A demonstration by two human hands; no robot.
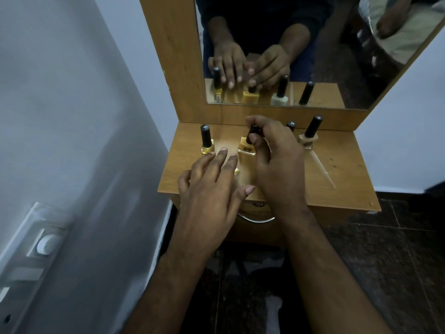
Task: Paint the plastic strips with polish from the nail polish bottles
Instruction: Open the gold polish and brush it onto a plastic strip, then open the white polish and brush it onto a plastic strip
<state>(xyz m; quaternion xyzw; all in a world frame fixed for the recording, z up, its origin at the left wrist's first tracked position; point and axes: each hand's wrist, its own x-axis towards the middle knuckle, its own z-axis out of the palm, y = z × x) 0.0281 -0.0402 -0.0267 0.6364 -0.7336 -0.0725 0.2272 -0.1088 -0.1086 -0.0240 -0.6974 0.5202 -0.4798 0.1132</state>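
My right hand [277, 162] pinches the black cap of a yellow nail polish bottle [246, 149] that stands in the middle of the small wooden table [337, 179]. My left hand [212, 189] lies flat with straight fingers on a clear plastic strip [238, 173] beside that bottle; most of the strip is hidden under the hand. A second yellow bottle [207, 142] stands at the back left. Behind my right hand another bottle shows only its black cap [291, 125]. A pale bottle [310, 133] stands at the back right, with a clear strip [322, 168] lying in front of it.
A mirror [313, 56] in a wooden frame rises behind the table and reflects my hands and the bottles. A white wall [72, 116] with a switch plate [45, 244] is close on the left. A drawer handle [256, 219] sits under the front edge. The floor is dark tile.
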